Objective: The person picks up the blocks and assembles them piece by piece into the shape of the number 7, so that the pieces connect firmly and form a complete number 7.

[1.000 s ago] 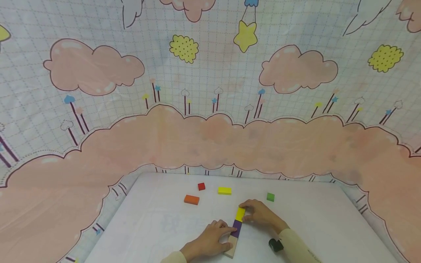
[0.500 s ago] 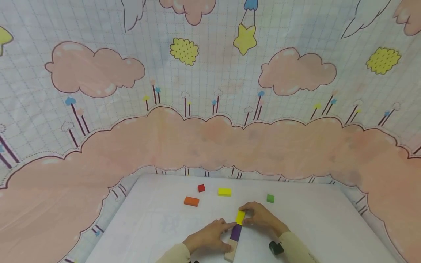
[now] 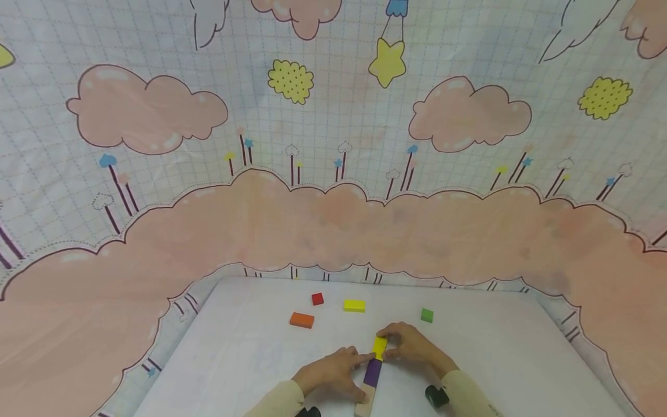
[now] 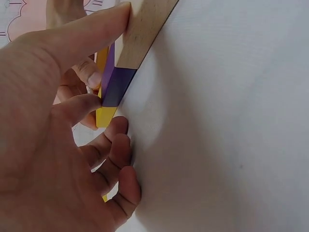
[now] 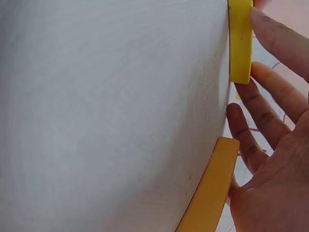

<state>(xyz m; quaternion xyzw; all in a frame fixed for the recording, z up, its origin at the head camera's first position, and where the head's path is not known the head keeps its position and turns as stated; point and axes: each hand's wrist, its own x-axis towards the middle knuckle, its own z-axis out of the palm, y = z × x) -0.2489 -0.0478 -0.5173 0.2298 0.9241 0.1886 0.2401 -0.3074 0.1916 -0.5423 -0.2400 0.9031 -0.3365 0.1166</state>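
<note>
A row of three blocks slants across the near middle of the table: plain wood [image 3: 367,405], then purple [image 3: 372,374], then yellow [image 3: 380,345] at the far end. My right hand [image 3: 414,346] pinches the yellow block, index finger at its far end and thumb by its right side. My left hand [image 3: 331,371] touches the row from the left. Its thumb presses the wooden block, and the extended index finger reaches the seam between purple and yellow. In the right wrist view, an orange-yellow bar [image 5: 211,188] appears near my palm; the head view does not show it.
Beyond the hands lie an orange block [image 3: 301,320], a small red block [image 3: 317,299], another yellow block [image 3: 354,305] and a small green block [image 3: 427,315]. A dark wrist-worn device [image 3: 436,397] sits at the right sleeve. Patterned cloth [image 3: 333,226] rises behind the white table.
My left index finger has moved from the purple block up to the seam with the yellow one. The right hand keeps its pinch. The whole view has shifted slightly.
</note>
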